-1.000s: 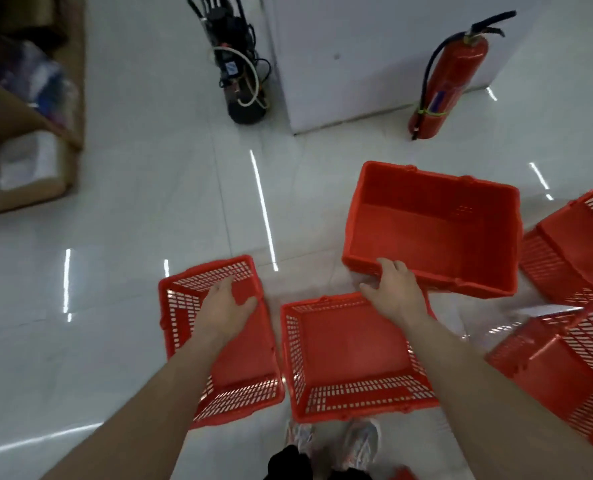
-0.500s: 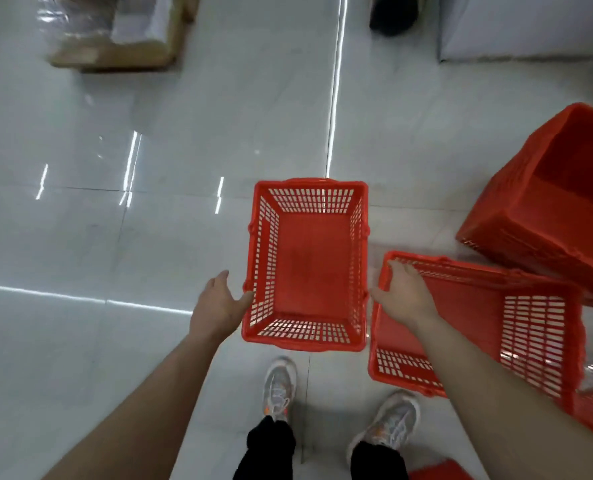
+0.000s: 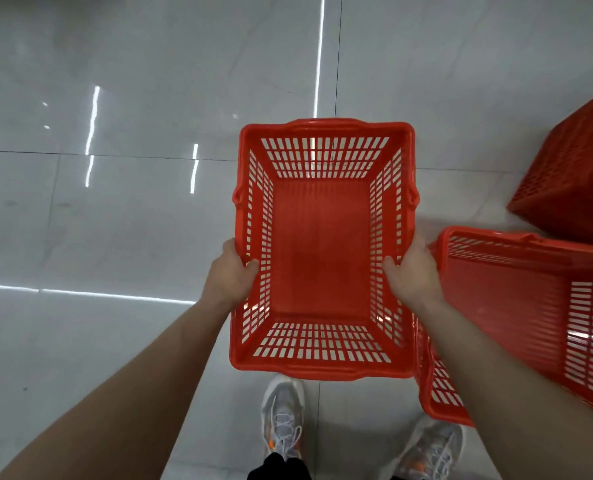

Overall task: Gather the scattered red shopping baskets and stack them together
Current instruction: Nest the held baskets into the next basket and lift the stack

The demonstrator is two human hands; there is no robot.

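An empty red shopping basket with slotted walls fills the centre of the head view, lifted above the floor in front of me. My left hand grips its left rim, thumb hooked inside. My right hand grips the right rim the same way. A second red basket lies on the floor at the lower right, partly under my right forearm. At the right edge stands a third red basket, tipped, with its outer wall facing me.
Glossy white floor tiles spread out to the left and ahead, with light streaks reflected in them. My two grey sneakers show at the bottom, below the held basket.
My right hand left the second basket's rim and took the centre basket's right rim. My left hand closed on the left rim. The basket rose toward me and looks larger.
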